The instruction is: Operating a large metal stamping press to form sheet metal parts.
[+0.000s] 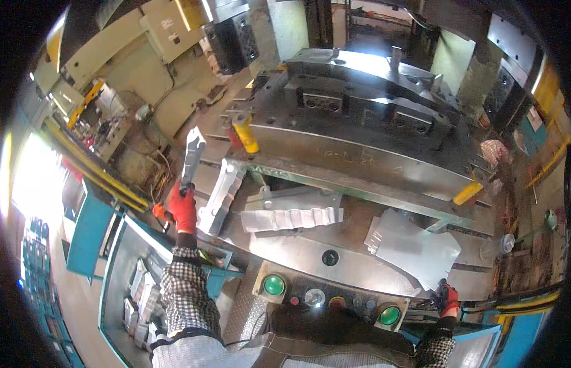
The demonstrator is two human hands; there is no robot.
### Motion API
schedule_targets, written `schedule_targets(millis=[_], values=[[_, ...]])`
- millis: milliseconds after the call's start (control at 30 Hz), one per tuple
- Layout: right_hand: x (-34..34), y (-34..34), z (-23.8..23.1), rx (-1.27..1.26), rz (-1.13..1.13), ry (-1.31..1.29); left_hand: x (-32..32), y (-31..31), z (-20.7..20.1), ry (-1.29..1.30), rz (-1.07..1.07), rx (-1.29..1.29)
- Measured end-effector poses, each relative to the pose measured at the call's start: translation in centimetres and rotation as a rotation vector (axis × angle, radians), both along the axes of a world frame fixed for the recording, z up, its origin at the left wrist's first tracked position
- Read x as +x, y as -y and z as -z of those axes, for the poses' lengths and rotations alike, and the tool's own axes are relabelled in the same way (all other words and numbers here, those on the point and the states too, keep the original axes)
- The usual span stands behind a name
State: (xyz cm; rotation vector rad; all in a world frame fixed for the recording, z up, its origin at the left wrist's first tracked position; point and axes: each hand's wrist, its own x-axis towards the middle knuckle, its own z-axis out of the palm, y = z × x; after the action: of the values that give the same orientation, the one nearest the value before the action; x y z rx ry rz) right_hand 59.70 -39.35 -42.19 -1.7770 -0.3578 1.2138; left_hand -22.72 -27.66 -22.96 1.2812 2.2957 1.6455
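Note:
My left hand (183, 208), in a red glove with dark fingertips, is closed round the lower end of a long formed sheet-metal part (193, 154), which points up and away from me. My right hand (447, 299), gloved the same way, is at the near corner of several overlapping flat sheet-metal blanks (414, 246). Its fingers look closed on that corner, partly hidden. Between my hands, a ribbed formed metal part (293, 219) lies on the press bed. Another bent metal part (223, 195) leans near my left hand.
Ahead stands a large steel die (365, 144) with yellow posts (245, 136) at its corners. Close to my body is a control panel with two green buttons (274, 284). A blue-edged bin (111, 288) at lower left holds several metal parts (141, 300).

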Motion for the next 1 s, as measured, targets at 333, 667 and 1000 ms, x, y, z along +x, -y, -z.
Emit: schedule_targets(millis=[333,667,1000], values=[[-6.7,2.8,-11.2,0.438,0.248,-0.105,-0.7,-3.5,9.8,-0.243,-0.009,-0.323],[-4.5,11.0,-22.7,0.301,-0.224,1.355,1.3,-6.2,10.1,-0.161,0.441,-0.334],[-21.9,-11.0,-32.7,1.031,-0.141,-0.265,10.5,-7.4,-10.3,-0.108,0.524,0.029]])
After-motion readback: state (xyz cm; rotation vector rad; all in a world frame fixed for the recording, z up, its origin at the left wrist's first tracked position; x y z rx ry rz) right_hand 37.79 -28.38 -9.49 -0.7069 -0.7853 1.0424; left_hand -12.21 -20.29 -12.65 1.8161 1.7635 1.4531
